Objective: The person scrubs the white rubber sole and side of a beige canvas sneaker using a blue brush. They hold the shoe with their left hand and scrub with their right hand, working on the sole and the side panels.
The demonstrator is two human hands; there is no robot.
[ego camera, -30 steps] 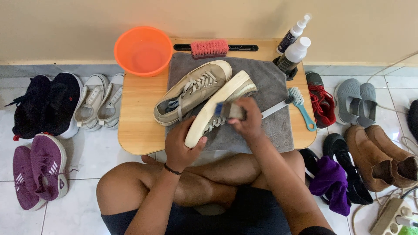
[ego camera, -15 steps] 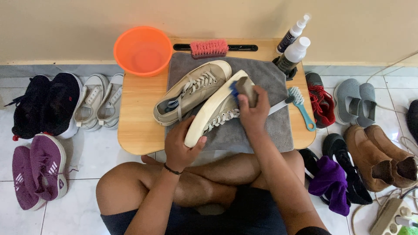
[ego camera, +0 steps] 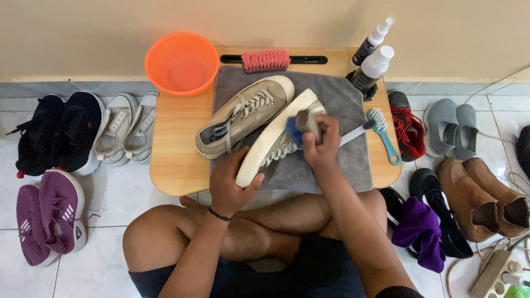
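Observation:
My left hand grips the heel end of a beige canvas sneaker, tilted on its side with the cream sole facing left. My right hand is shut on a small brush with blue bristles, pressed against the sneaker's side near the laces. The matching beige sneaker lies just behind, on a grey towel spread over a low wooden table.
An orange basin, a pink-bristled brush, two spray bottles and a teal toothbrush-style brush sit on the table. Pairs of shoes line the tiled floor left and right. A power strip lies at lower right.
The right hand has slid the brush back down the sneaker's side toward me. The left hand keeps its hold; the sneaker has tilted slightly.

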